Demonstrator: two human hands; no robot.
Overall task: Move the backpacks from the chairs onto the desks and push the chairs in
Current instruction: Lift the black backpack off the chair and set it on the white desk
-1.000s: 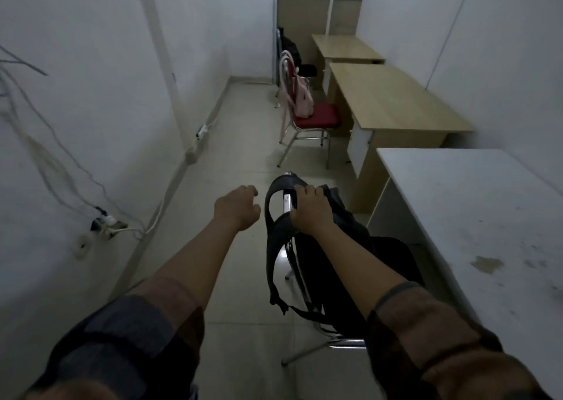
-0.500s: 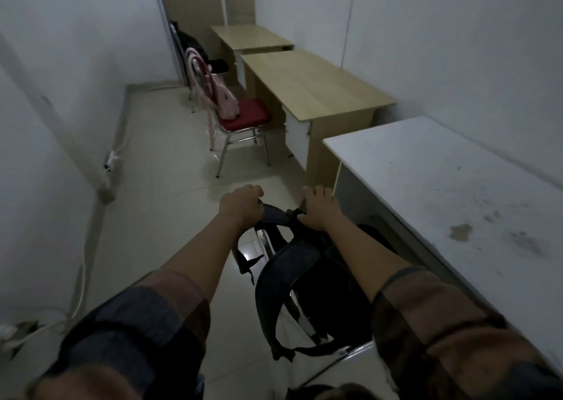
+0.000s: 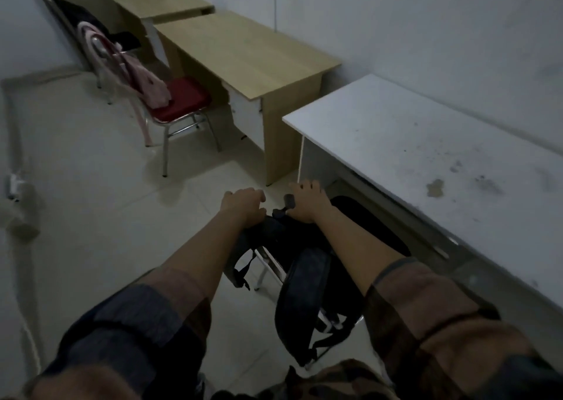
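Pale floor tiles (image 3: 91,216) and dim white walls frame a narrow room with desks lined along the right side. Nearest, both forearms reach forward over a black backpack (image 3: 304,293) hung on the back of a metal chair (image 3: 268,265) that stands at the white desk (image 3: 441,156). The left hand (image 3: 243,206) curls its fingers down over the top of the backpack, gripping it. The right hand (image 3: 309,201) also grasps the top of the bag, just beside a small dark strap end (image 3: 289,201); its fingertips are folded over out of sight. Stains mark the white desk's top. Farther on, a pink backpack (image 3: 146,85) hangs on a red-seated chair (image 3: 182,101) pulled out from a wooden desk (image 3: 243,55). Beyond that, a dark bag (image 3: 79,15) sits by a second wooden desk (image 3: 158,0); what it rests on is hard to tell.
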